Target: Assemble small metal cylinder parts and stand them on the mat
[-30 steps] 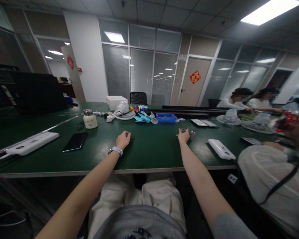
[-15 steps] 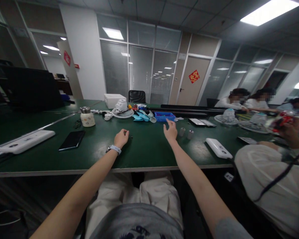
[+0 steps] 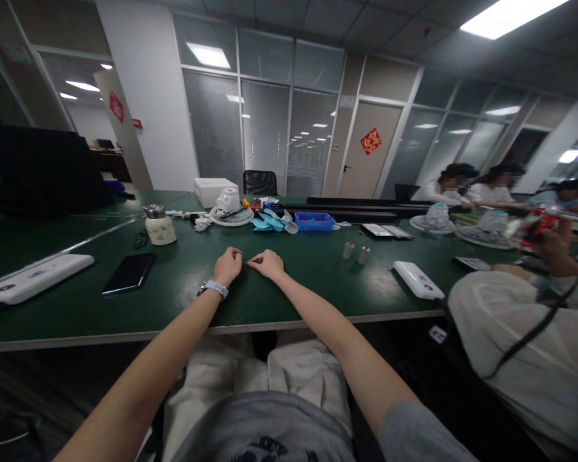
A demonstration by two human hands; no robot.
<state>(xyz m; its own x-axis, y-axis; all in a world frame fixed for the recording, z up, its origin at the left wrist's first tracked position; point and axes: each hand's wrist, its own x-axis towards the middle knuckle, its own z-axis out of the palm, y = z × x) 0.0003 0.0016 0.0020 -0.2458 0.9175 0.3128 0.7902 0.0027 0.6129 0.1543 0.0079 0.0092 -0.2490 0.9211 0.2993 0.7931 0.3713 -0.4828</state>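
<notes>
Glass partitions (image 3: 264, 128) with slatted blinds wall the room ahead of you, beside a plain tan door (image 3: 361, 154), under flat ceiling panels. Below them the tabletop (image 3: 308, 282) runs wide and dark green, matte with a dull sheen and a pale edge strip.

At your right sits a person in a soft white shirt (image 3: 520, 340). A long white plastic box (image 3: 29, 282) with rounded corners lies far left, and a shorter white case (image 3: 418, 280) lies on the right. Nearer you, a glossy black phone (image 3: 129, 273) lies flat.

Your left hand (image 3: 228, 266), above a pale wrist strap, and your right hand (image 3: 267, 263) rest at the middle of the tabletop, knuckles up, fingertips touching. The left grip is curled closed in a loose fist. The right grip has its fingers drawn in; I cannot tell whether it pinches anything.

Farther back stand a round white wire fan guard (image 3: 231, 215), a rectangular blue tray (image 3: 314, 222) and a squat cream flask (image 3: 158, 226) with a metal lid. 2 small grey cylinders (image 3: 348, 250) stand upright, well apart from your right hand.

A dark speck (image 3: 245, 263) sits where your fingertips meet, too small to make out.
</notes>
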